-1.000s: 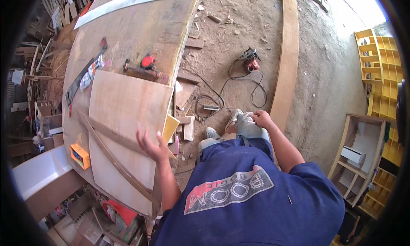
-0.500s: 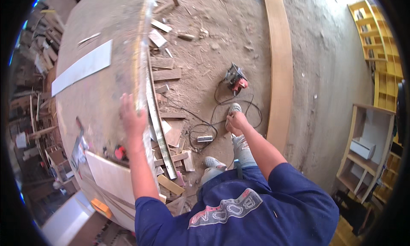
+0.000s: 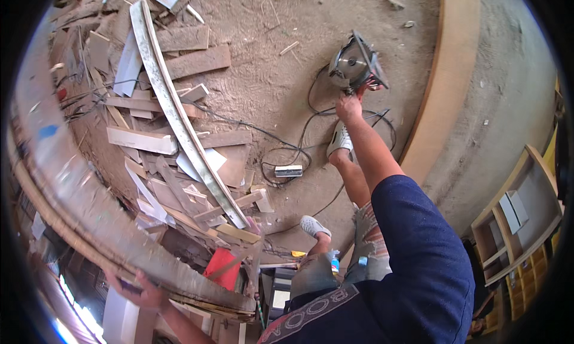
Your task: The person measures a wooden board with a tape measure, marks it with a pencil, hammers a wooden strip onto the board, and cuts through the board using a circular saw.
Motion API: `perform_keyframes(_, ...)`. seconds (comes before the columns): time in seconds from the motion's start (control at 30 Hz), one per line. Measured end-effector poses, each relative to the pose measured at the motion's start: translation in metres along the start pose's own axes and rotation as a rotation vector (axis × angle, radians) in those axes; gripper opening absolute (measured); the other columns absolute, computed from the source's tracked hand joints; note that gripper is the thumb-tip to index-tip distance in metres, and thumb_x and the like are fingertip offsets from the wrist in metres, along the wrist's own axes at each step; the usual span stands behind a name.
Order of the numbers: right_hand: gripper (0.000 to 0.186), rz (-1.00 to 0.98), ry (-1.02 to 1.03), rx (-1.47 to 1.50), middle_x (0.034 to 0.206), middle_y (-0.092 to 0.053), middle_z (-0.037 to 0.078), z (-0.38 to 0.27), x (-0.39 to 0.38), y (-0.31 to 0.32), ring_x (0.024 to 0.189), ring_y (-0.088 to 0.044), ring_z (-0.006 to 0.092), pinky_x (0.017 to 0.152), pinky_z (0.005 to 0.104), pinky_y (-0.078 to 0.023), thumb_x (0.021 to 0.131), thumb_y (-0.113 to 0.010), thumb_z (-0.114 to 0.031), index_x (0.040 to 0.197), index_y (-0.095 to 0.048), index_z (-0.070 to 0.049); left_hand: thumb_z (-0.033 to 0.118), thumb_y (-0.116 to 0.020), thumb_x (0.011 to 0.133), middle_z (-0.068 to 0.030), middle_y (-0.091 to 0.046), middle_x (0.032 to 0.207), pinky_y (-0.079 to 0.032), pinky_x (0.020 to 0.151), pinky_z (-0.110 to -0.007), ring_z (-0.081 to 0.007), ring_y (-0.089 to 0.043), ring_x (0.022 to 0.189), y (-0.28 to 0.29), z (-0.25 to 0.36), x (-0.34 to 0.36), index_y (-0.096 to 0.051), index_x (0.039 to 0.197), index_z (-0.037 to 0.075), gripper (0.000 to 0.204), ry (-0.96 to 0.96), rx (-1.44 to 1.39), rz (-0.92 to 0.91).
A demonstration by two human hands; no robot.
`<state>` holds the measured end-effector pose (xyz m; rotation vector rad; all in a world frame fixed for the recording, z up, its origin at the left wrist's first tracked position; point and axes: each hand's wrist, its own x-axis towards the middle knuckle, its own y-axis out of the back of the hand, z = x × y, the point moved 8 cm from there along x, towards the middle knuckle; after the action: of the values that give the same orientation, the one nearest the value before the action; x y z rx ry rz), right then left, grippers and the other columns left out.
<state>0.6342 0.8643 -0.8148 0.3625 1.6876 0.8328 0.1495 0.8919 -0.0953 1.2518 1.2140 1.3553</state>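
Right hand (image 3: 348,106) has reached the power saw (image 3: 357,63)

The biggest change is the view: the body has bent down toward the floor, so the table (image 3: 92,203), whose top spread wide a second ago, now shows mostly as a curved band along the left. The long board (image 3: 457,45) on the floor lies right of the saw, and the wooden cabinet (image 3: 538,218) stays at the far right. Left of the saw, a long pale strip (image 3: 179,105) lies across the scrap wood (image 3: 197,62) beside the table.

The saw itself sits ahead of the person's feet, its round blade turned toward the view — whether it is off the ground or resting on it, I cannot tell. Half a second ago the right hand was short of it, down by a shoe; now its fingers look curled around the red-and-dark handle end. The reach therefore seems complete, with the saw in hand.

The left hand (image 3: 140,291) has swung back to the table's edge, fingers spread and holding nothing — contact with the edge is unclear. Smallest of all, the thin cord (image 3: 310,158) loops loosely on the floor near the shoes.
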Motion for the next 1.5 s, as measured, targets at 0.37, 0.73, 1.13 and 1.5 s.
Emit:
perform_keyframes(0.37,0.033,0.477,-0.202,-0.048,0.117,-0.081,0.017,0.061,0.003,0.033,0.103,-0.079,0.0376,0.097,0.0469,-0.061,0.099,-0.066,-0.020,0.130,-0.071,-0.011,0.023,-0.076,0.106,-0.0228,-0.047,0.171,-0.036,0.131,-0.052,-0.0363,-0.046,0.157,-0.005,-0.009,0.002,-0.042,0.168,-0.001,0.075,0.087,-0.034,0.073)
perform_keyframes(0.73,0.045,-0.286,0.143,0.423,0.107,-0.084,0.019,0.028,-0.233,0.231,0.100,-0.083,0.0350,0.085,0.0471,-0.066,0.079,-0.083,-0.035,0.118,-0.085,-0.012,0.011,-0.079,0.095,-0.0186,-0.055,0.167,-0.038,0.131,-0.052,-0.0399,-0.050,0.155,-0.003,0.036,0.019,-0.056,0.162,0.011,0.071,-0.160,-0.134,0.092)
perform_keyframes(1.13,0.062,0.088,0.267,0.800,0.116,-0.082,0.023,-0.247,-0.627,0.327,0.115,-0.078,0.0392,0.105,0.0469,-0.058,0.080,-0.079,-0.021,0.140,-0.074,-0.007,0.020,-0.079,0.098,-0.0204,-0.058,0.159,-0.039,0.129,-0.058,-0.0418,-0.055,0.148,0.105,0.074,-0.323,-0.067,0.142,0.008,0.048,-0.041,-0.629,0.154)
perform_keyframes(1.5,0.047,-0.060,0.522,1.205,0.089,-0.068,-0.002,-0.485,-0.842,0.356,0.073,-0.059,0.0063,0.064,0.0270,-0.049,0.098,-0.082,-0.023,0.136,-0.069,0.002,0.033,-0.084,0.094,-0.0245,-0.061,0.154,-0.038,0.126,-0.057,-0.0450,-0.054,0.147,0.164,-0.245,-0.745,-0.062,0.148,0.003,0.065,0.763,-0.267,0.429)
